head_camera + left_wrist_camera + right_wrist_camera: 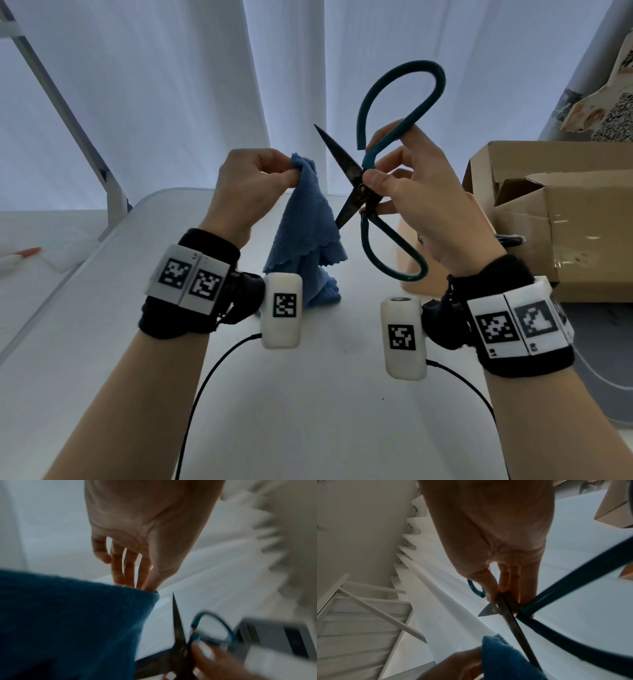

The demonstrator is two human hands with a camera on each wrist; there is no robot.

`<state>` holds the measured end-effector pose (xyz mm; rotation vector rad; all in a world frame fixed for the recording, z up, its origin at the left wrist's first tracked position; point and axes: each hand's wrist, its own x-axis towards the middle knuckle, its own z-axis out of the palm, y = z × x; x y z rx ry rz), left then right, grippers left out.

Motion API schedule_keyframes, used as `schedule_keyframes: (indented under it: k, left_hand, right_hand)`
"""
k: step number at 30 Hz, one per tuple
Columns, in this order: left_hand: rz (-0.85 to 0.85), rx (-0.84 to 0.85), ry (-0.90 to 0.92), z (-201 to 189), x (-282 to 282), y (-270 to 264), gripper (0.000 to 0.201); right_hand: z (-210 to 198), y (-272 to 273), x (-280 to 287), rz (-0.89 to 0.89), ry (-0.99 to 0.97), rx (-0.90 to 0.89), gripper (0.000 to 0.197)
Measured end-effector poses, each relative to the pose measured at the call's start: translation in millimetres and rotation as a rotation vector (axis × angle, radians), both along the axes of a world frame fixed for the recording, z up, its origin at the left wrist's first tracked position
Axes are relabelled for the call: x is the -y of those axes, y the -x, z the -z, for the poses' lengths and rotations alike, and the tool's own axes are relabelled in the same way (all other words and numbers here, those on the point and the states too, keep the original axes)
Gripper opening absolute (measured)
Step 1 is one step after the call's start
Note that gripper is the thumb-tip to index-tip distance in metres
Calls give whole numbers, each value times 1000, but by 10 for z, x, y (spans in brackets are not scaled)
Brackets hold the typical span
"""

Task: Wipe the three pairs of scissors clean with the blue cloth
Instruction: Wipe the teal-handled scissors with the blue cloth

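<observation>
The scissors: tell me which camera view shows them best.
The head view: the whole scissors show, blades spread, both teal handle loops visible, gripped near the pivot by the right hand. The left wrist view shows them blurred and cut off low. The right wrist view shows only pivot, blades and partial handles.

Cloth point(301, 219) hangs left of scissors point(356, 186), above table point(308, 411).

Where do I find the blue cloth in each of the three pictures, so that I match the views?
Head: the blue cloth hangs at centre from the left hand.
Left wrist: it fills the lower left.
Right wrist: it sits at the bottom centre.
Shared landmark: the scissors with teal handles, held by the right hand, just beside the cloth.
</observation>
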<state>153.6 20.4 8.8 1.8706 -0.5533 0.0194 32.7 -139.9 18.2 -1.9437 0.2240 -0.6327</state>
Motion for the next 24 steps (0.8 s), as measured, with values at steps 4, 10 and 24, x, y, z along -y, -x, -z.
schedule_keyframes:
  k: [4, 10, 24]
  left_hand:
    - [-242, 328, -171, 57, 93, 29, 6]
    - [-424, 534, -296, 124, 84, -28, 7]
    - [-85, -36, -30, 145, 130, -15, 9]
  right_hand:
    - [-13, 9, -25, 61, 126, 14, 27]
    - [-49, 10, -78, 193, 180, 104, 31]
    - [46, -56, -97, 97, 82, 93, 29]
